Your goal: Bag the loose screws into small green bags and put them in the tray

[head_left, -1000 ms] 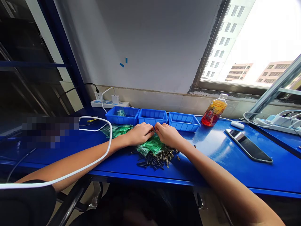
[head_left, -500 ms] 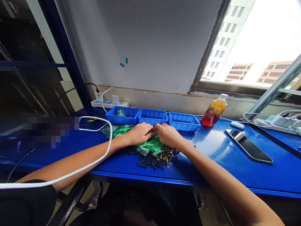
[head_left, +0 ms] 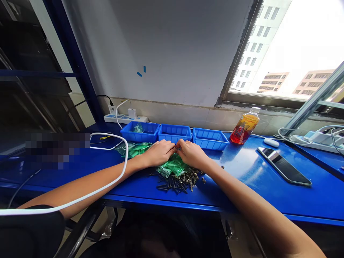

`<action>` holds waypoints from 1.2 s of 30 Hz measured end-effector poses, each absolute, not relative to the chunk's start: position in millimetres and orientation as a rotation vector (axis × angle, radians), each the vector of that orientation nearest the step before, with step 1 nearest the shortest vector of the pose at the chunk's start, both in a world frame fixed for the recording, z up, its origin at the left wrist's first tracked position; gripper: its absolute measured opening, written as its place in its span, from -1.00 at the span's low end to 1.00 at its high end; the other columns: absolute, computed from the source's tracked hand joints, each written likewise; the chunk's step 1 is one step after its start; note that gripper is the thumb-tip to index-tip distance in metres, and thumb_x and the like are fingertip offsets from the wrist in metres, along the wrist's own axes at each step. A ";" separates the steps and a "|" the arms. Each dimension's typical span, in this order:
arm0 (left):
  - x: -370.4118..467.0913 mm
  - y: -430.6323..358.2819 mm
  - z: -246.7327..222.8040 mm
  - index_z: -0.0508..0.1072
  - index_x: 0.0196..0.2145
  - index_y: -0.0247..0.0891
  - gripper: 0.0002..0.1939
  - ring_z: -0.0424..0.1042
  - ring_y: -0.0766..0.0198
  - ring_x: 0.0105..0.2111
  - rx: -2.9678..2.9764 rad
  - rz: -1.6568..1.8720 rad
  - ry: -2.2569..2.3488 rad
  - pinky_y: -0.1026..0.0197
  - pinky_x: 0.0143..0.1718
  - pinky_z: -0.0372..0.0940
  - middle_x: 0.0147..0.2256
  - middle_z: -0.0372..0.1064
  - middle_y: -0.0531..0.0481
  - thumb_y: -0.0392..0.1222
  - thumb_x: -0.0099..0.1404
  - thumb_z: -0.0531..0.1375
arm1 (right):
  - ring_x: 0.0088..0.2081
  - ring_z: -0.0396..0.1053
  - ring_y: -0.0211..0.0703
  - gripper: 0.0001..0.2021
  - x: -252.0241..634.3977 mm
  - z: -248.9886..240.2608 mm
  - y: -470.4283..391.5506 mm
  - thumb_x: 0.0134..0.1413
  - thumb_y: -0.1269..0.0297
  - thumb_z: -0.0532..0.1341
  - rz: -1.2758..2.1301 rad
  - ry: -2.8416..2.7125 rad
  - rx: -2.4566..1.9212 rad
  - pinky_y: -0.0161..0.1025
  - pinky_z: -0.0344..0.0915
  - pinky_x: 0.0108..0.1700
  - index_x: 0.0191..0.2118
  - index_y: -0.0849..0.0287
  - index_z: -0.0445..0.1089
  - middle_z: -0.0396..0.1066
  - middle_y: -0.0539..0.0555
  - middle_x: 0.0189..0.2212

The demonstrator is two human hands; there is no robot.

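Observation:
My left hand (head_left: 160,153) and my right hand (head_left: 191,153) meet fingertip to fingertip above the green plastic packets (head_left: 174,165). Both have their fingers pinched together around small dark metal pieces (head_left: 177,148), too small to make out clearly. More green packets (head_left: 138,148) lie beside my left wrist. Below the hands a pile of dark screws and metal fittings (head_left: 185,180) spreads on the blue table (head_left: 215,200). Behind the hands stand three blue bins; the left bin (head_left: 139,132) has a clear packet in it, then come the middle bin (head_left: 175,133) and the right bin (head_left: 211,139).
A bottle of red drink (head_left: 245,126), a white case (head_left: 271,142) and a phone (head_left: 284,166) are on the right. A white cable (head_left: 125,157) loops over my left forearm. Power strips (head_left: 125,118) lie at the back left and far right.
The fingers of my right hand have shifted slightly at the pinch, and the small metal piece between the hands shows a little more. The rest looks the same.

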State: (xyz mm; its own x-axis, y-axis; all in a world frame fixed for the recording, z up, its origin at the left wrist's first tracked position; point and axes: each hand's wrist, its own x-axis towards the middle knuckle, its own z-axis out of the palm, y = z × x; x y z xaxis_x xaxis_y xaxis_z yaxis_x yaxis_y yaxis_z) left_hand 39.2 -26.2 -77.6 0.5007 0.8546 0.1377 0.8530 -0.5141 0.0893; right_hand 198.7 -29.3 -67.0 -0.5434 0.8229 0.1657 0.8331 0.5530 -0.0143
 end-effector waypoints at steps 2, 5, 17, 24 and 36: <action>38.7 -25.9 -78.3 0.35 -0.28 -0.26 -0.69 0.31 0.13 -0.25 2.718 0.276 1.546 0.11 -0.21 0.21 -0.30 0.37 -0.08 -0.14 0.40 -0.13 | -0.18 0.38 -0.08 -0.80 198.3 -67.0 -29.4 0.20 0.39 0.00 -0.097 -2.622 -1.409 -0.28 0.18 -0.28 -0.09 0.25 0.24 0.44 0.16 -0.22; 37.8 -25.2 -79.4 0.35 -0.31 -0.25 -0.68 0.31 0.15 -0.28 2.745 0.301 1.528 0.12 -0.24 0.20 -0.33 0.36 -0.06 -0.13 0.40 -0.14 | -0.21 0.39 -0.10 -0.81 197.9 -66.5 -30.0 0.20 0.39 -0.01 -0.089 -2.614 -1.406 -0.28 0.16 -0.30 -0.11 0.24 0.26 0.45 0.15 -0.23; 36.1 -22.7 -81.3 0.37 -0.30 -0.24 -0.67 0.30 0.16 -0.26 2.730 0.371 1.436 0.12 -0.20 0.19 -0.31 0.38 -0.05 -0.09 0.39 -0.13 | -0.19 0.39 -0.15 -0.79 205.9 -54.8 -28.5 0.22 0.34 0.01 -0.163 -2.541 -1.324 -0.31 0.15 -0.26 -0.27 0.19 0.39 0.48 0.10 -0.27; 35.1 -25.0 -79.1 0.39 -0.27 -0.25 -0.75 0.30 0.15 -0.22 2.697 0.408 1.391 0.13 -0.20 0.18 -0.29 0.40 -0.05 -0.12 0.34 -0.04 | -0.32 0.39 -0.15 -0.75 235.6 -32.2 -18.2 0.21 0.26 0.00 -0.324 -2.154 -1.491 -0.31 0.12 -0.36 -0.34 0.17 0.39 0.48 0.09 -0.36; 35.3 -25.9 -77.4 0.38 -0.26 -0.25 -0.78 0.31 0.15 -0.21 2.696 0.387 1.375 0.14 -0.20 0.18 -0.29 0.40 -0.05 -0.16 0.32 -0.02 | -0.39 0.38 -0.08 -0.82 279.9 -20.2 -2.1 0.04 0.23 0.11 -0.320 -1.730 -1.660 -0.28 0.13 -0.42 -0.45 0.14 0.41 0.47 0.09 -0.48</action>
State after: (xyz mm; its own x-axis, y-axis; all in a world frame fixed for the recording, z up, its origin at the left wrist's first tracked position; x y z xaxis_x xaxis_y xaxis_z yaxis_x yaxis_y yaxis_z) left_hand 35.3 -25.9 -77.4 0.5625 0.8062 0.1834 0.7834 -0.5906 0.1936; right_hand 279.9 -2.1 -20.2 0.0743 0.7713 0.6322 0.9465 0.1451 -0.2883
